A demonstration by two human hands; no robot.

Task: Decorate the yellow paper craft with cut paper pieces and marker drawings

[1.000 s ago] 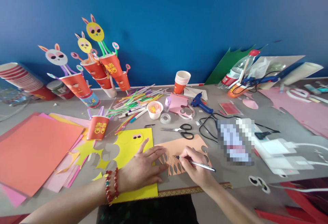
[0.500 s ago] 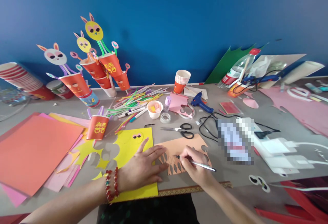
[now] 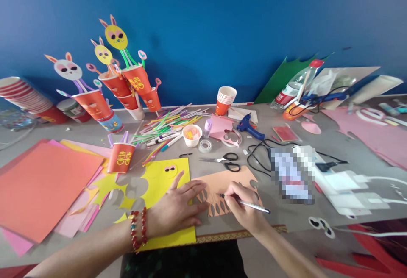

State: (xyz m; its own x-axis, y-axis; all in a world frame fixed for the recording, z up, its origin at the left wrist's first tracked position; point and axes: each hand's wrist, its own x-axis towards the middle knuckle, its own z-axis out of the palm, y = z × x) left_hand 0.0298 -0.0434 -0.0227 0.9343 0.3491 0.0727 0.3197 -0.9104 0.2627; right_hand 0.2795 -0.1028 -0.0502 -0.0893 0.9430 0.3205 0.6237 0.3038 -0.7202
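Observation:
My right hand (image 3: pixel 243 204) grips a pen (image 3: pixel 257 207) with a clear barrel, its tip on the orange paper (image 3: pixel 233 178). Several leaf-shaped holes run along the lower left of that sheet, and faint drawn outlines show near the pen tip. Spread flat, my left hand (image 3: pixel 178 208) presses on the yellow paper (image 3: pixel 165 180), its fingertips on the orange sheet's left edge. On the yellow paper lies a round yellow face (image 3: pixel 170 170) with black eyes. Scissors (image 3: pixel 225 160) with black handles rest just beyond the orange sheet.
Red paper cups with rabbit faces (image 3: pixel 136 81) stand at the back left. Coloured sticks (image 3: pixel 168 125), a small paper bowl (image 3: pixel 192 135), clear tape (image 3: pixel 205 145) and a blue glue gun (image 3: pixel 250 127) lie mid-table. Orange-red sheets (image 3: pixel 47 184) cover the left; a white power strip (image 3: pixel 337 184) is right.
The pen and my right hand have shifted very slightly to the right over the orange paper. My left hand stays flat in place.

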